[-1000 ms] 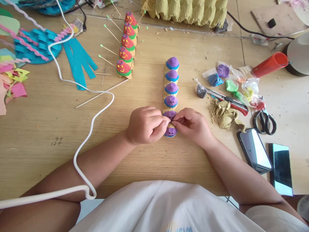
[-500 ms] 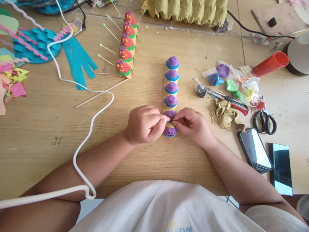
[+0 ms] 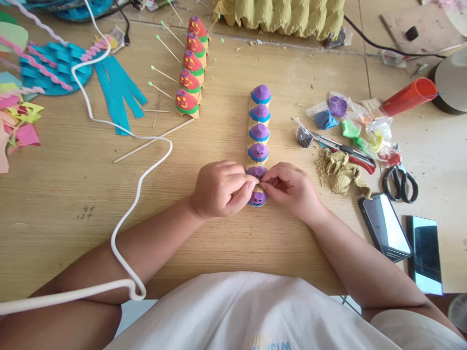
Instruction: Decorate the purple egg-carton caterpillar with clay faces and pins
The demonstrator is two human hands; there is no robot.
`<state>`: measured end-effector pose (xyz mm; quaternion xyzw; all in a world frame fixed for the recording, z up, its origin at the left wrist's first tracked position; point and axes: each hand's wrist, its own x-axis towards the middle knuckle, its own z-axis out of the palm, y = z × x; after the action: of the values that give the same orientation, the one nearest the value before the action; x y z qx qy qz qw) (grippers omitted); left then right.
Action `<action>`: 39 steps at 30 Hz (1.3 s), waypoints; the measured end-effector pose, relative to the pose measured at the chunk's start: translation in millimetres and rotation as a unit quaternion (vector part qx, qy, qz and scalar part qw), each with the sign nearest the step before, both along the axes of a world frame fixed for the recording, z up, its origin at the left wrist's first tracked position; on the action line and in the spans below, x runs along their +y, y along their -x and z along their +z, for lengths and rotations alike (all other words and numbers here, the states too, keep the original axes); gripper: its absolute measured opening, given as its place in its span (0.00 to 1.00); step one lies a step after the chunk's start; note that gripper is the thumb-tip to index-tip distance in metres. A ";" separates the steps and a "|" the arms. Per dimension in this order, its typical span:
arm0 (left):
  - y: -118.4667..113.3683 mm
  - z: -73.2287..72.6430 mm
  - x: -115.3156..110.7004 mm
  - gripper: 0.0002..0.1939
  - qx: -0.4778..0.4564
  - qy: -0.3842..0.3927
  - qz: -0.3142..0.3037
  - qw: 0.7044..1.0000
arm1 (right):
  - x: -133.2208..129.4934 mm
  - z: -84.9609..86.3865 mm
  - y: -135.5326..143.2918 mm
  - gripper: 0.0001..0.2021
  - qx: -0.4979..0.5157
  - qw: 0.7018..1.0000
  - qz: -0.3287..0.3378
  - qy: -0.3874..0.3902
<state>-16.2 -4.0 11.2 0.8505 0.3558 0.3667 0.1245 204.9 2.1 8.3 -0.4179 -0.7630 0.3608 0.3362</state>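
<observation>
Strip of six purple-and-blue domes (image 3: 259,132), head view, sits on table (image 3: 175,253) straight ahead of the person, running away from the body. Left hand (image 3: 222,189): thumb and index narrow, tips by the near side of the fifth dome (image 3: 256,171), counting from the far end. Right hand (image 3: 294,192): thumb and index drawn close at the same spot, other fingers curled. Tiny dark speck shows where the tips meet; can't tell which hand has it or if it's pinched at all.

Progress: purple tops and blue bands on all six. Nearest dome (image 3: 258,199) has dark eyes and mouth. Fourth dome (image 3: 258,152) shows dark eye dots; mouth too small to call. Fifth partly covered by fingers, face can't be judged. Far three show no face. Finished-looking row of red-and-green domes (image 3: 190,70) stands further off, faces on. Black clay bag (image 3: 305,138) near right hand.
</observation>
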 end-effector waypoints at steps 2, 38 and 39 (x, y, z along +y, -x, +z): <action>-0.3 0.2 0.0 0.19 0.005 0.005 0.004 1.000 | -0.3 -0.1 -0.2 0.03 -0.004 1.000 0.002 -0.009; -0.5 -10.5 7.9 0.12 -0.083 0.113 0.096 0.985 | 7.4 -0.9 -10.1 0.22 -0.032 0.999 -0.008 -0.027; -0.6 -10.2 7.6 0.12 -0.084 0.113 0.092 0.986 | 7.5 -1.7 -10.3 0.22 -0.037 0.999 -0.004 -0.033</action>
<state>-15.6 3.7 1.0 0.7610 0.4600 0.4040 0.2146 215.1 9.6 6.6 -0.4226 -0.7846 0.3189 0.3226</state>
